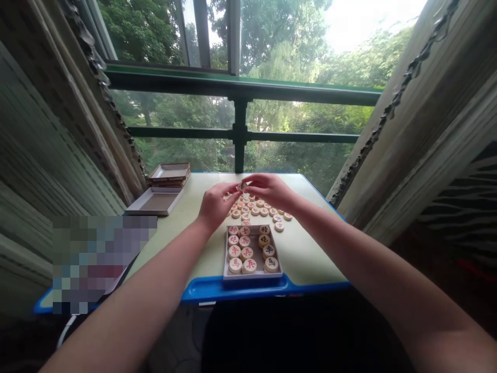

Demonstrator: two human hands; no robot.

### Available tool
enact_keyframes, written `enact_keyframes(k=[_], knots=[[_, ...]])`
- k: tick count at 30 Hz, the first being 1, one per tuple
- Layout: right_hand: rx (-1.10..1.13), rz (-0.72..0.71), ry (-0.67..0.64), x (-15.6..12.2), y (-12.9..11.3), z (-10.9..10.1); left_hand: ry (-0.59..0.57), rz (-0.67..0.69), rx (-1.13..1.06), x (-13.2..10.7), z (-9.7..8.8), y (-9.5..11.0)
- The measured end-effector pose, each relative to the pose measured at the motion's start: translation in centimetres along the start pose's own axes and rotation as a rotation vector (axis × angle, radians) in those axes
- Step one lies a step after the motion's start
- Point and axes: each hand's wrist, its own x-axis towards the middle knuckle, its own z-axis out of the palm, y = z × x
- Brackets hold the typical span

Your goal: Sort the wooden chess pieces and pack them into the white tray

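Observation:
Both my hands meet above a loose pile of round wooden chess pieces (258, 210) on the pale table (306, 254). My left hand (215, 204) and my right hand (269, 189) pinch one piece (242, 185) between their fingertips, held just above the pile. Closer to me lies a shallow grey box (252, 276) with several pieces set in rows, red and black characters facing up.
A grey box lid (155, 201) and a stack of brown trays (169, 175) sit at the table's far left. The table has a blue rim (233, 290). Behind it is a green window railing (240, 88). Curtains hang on both sides. A blurred patch covers the near left.

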Motion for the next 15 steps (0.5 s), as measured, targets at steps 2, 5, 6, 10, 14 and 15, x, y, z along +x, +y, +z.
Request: enact_keyframes(k=[2, 5, 6, 10, 14, 15], knots=[[0.006, -0.031, 0.058, -0.8, 0.6, 0.2, 0.003, -0.012, 0.025, -0.3, -0.1, 0.3], [0.059, -0.053, 0.095, -1.6, 1.6, 0.5, -0.018, 0.006, 0.005, -0.5, 0.1, 0.4], [0.093, -0.047, 0.088, -1.8, 2.0, 0.5, -0.023, 0.019, -0.014, -0.6, 0.2, 0.4], [0.224, -0.009, 0.058, -2.2, 3.1, 0.6, -0.04, 0.049, -0.103, -0.8, 1.0, 0.5], [0.336, 0.019, 0.129, -2.3, 3.9, 1.4, -0.022, -0.061, -0.175, -1.1, 1.6, 0.6], [0.356, 0.02, 0.139, -2.3, 4.0, 1.6, -0.02, -0.086, -0.185, -1.1, 1.7, 0.6]])
